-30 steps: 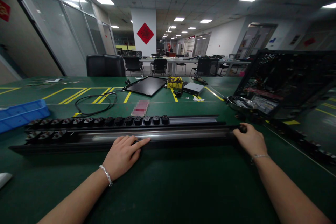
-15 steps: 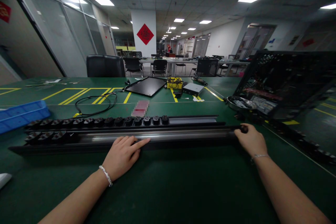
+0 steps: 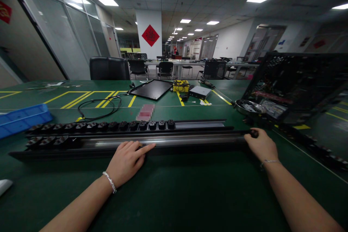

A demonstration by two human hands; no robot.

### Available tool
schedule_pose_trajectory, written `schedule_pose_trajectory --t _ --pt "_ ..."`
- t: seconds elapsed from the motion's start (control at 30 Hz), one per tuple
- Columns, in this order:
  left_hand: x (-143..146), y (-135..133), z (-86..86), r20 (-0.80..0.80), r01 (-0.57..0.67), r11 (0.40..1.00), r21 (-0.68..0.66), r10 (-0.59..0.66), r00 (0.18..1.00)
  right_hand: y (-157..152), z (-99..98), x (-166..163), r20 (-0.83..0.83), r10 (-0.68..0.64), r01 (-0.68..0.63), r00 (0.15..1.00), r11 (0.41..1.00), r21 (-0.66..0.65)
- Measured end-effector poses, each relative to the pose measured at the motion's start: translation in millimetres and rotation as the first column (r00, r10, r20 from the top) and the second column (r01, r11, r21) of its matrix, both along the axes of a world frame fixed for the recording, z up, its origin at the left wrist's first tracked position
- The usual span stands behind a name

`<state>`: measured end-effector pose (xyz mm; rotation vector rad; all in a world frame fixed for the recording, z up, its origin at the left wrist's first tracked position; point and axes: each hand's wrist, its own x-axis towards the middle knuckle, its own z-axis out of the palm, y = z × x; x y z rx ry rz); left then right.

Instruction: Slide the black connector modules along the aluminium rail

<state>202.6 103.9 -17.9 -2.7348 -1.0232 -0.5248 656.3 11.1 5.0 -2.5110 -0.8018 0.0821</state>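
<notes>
A long black metal channel [image 3: 195, 140] with a shiny inside lies across the green table before me. Three black socket modules [image 3: 62, 141] sit in its left end. My left hand [image 3: 127, 161] grips the channel's near wall around the middle, index finger stretched along it. At the right end, my right hand [image 3: 261, 145] pinches a small black socket module [image 3: 254, 133], mostly covered by my fingers; whether it touches the channel I cannot tell. Just behind lies a second channel [image 3: 201, 125] with a row of several socket modules [image 3: 112, 126].
A blue bin [image 3: 24, 119] stands at the left and a looped black cable [image 3: 99, 108] behind the channels. Farther back are a flat black panel [image 3: 152, 89], a yellow box [image 3: 181, 86] and a grey box [image 3: 200, 92]. A metal bowl [image 3: 248, 107] and an open black case [image 3: 296, 83] stand right.
My right hand has shifted very slightly to the right with the socket module. My left hand and the channels have not moved.
</notes>
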Motion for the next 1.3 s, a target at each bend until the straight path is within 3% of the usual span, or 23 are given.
schedule_pose_trajectory --t 1.3 --pt "-0.1 0.5 0.1 -0.002 0.009 1.0 0.0 -0.009 1.0 1.1 -0.7 1.9 0.004 -0.024 0.024 1.0 0.999 0.027"
